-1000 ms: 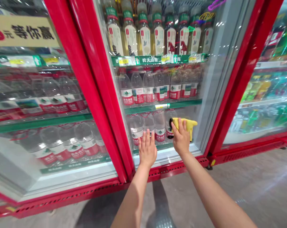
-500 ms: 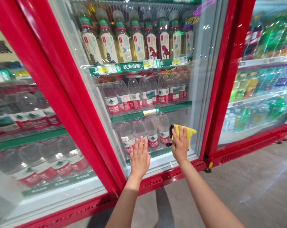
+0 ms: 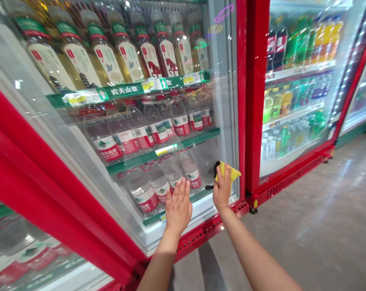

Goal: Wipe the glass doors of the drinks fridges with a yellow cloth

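A glass fridge door in a red frame stands before me. My left hand lies flat at the lower part of the glass, fingers stretched out, holding nothing. To its right, my right hand presses a yellow cloth with a black edge and loop against the glass near the lower right corner. Behind the glass, water bottles with red and white labels stand on the bottom shelf, close to my left hand. More water bottles fill the middle shelf.
Tea bottles line the upper shelf. Another red fridge with coloured drinks stands to the right, and a red-framed door is at the left. Grey floor shows at the lower right.
The view has shifted and tilted, bringing more of the right fridge into sight. My right hand and the cloth sit nearer the door's right frame. My left hand stays spread at the glass.
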The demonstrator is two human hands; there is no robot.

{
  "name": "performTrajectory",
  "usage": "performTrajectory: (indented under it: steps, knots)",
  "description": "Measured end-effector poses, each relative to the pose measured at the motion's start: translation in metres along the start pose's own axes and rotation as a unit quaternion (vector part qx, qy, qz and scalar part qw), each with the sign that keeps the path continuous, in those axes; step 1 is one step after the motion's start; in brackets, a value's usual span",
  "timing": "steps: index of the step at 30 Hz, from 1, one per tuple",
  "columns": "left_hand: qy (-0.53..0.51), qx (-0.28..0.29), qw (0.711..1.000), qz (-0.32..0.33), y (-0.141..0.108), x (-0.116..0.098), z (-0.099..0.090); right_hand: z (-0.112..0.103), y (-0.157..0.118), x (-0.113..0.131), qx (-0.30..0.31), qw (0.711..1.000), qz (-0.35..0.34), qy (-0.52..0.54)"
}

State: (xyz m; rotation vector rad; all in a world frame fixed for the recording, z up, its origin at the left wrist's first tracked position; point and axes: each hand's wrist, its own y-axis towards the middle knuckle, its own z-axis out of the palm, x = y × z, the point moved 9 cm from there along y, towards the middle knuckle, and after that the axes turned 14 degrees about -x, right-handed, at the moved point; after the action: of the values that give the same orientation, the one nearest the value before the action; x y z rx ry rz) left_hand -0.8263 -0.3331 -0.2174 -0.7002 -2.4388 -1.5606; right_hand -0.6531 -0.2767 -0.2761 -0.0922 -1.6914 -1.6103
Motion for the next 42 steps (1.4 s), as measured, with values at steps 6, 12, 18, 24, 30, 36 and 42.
performTrajectory:
  steps: [6, 12, 18, 24, 30, 36, 42]
  knots:
    - [-0.015, -0.007, 0.999, 0.03, 0.009, -0.027, 0.012, 0.012, -0.014, 0.016, 0.028, 0.998, 0.04, 0.03]
    - [-0.023, 0.005, 1.0, 0.017, 0.031, -0.04, 0.028, 0.007, 0.024, -0.02, 0.023, 0.998, 0.045, 0.023]
    - [-0.049, 0.011, 0.998, 0.034, 0.032, -0.052, 0.037, 0.006, -0.002, -0.04, -0.019, 0.987, 0.157, 0.013]
    - [-0.065, -0.009, 0.997, 0.034, 0.053, -0.066, 0.045, 0.014, 0.063, -0.048, 0.019, 0.995, 0.094, -0.012]
    - [-0.069, 0.012, 0.996, 0.051, 0.041, -0.076, 0.055, -0.007, 0.033, -0.096, -0.052, 0.98, 0.191, -0.037]
    - [-0.079, 0.016, 0.994, 0.068, 0.044, -0.092, 0.069, 0.014, 0.092, -0.081, 0.012, 0.996, 0.087, -0.016]
    - [-0.072, 0.001, 0.993, 0.089, 0.035, -0.099, 0.07, -0.004, 0.015, -0.116, -0.02, 0.98, 0.195, -0.042]
